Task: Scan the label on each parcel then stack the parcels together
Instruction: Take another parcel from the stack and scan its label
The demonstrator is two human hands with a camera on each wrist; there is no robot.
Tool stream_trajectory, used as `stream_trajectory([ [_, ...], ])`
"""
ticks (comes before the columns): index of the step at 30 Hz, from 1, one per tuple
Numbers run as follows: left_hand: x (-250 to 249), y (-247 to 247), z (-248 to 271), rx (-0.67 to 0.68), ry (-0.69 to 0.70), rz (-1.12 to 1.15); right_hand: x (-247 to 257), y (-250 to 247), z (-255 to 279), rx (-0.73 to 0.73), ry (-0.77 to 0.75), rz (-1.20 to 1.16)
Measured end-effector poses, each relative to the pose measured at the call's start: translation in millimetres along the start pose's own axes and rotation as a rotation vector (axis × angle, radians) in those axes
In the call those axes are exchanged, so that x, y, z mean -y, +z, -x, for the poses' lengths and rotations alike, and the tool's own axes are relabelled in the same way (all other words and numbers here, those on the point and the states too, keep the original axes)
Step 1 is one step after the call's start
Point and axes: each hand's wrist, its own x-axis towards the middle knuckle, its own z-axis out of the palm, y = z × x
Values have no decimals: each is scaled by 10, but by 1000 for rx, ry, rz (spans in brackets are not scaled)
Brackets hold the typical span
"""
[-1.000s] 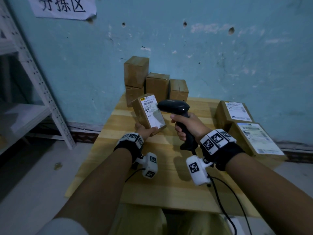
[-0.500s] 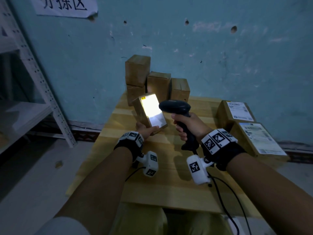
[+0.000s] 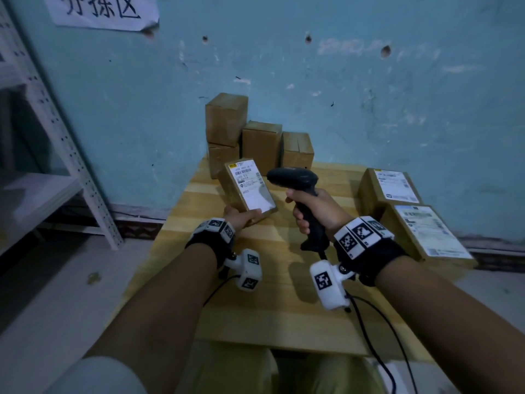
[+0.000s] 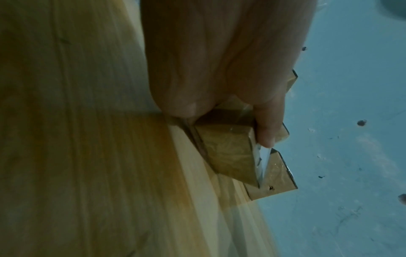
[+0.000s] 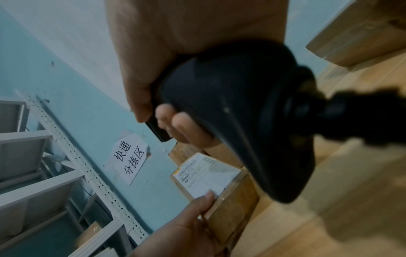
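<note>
Table [image 3: 284,308], wood, carries 4 plain stacked parcels [image 3: 261,143] at the far edge. Right hand [image 3: 315,209] grips black scanner [image 3: 295,180], fingers wrapped round its handle. Left hand [image 3: 241,218] holds tilted parcel [image 3: 247,191] at its near end, thumb on white label [image 3: 251,186], above table's far left.

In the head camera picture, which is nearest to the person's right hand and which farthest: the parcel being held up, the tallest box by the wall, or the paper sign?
From the right hand, which grips the scanner:
1. Held parcel, just to its left, in the left hand.
2. Tallest box, at the table's back, against the wall.
3. Paper sign, high on the wall, far left.
</note>
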Motion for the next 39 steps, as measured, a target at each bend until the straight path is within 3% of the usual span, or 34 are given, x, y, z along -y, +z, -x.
stream_trajectory([
  [4,-15,44,-275,89,21,63,40,-73,7,-85,-34,27],
  [9,-368,384,284,347,-16,82,94,-244,5,-196,-50,-14],
  [18,-255,1195,493,491,-171,168,295,-861,171,-434,-95,-166],
  [24,-221,1395,541,464,-139,109,120,-1026,274,-477,-27,-194],
  [33,-269,1644,629,354,-13,-102,-227,-1089,99,-530,20,144],
  [39,-228,1652,647,304,-2,-222,-215,-1044,176,-523,33,176],
])
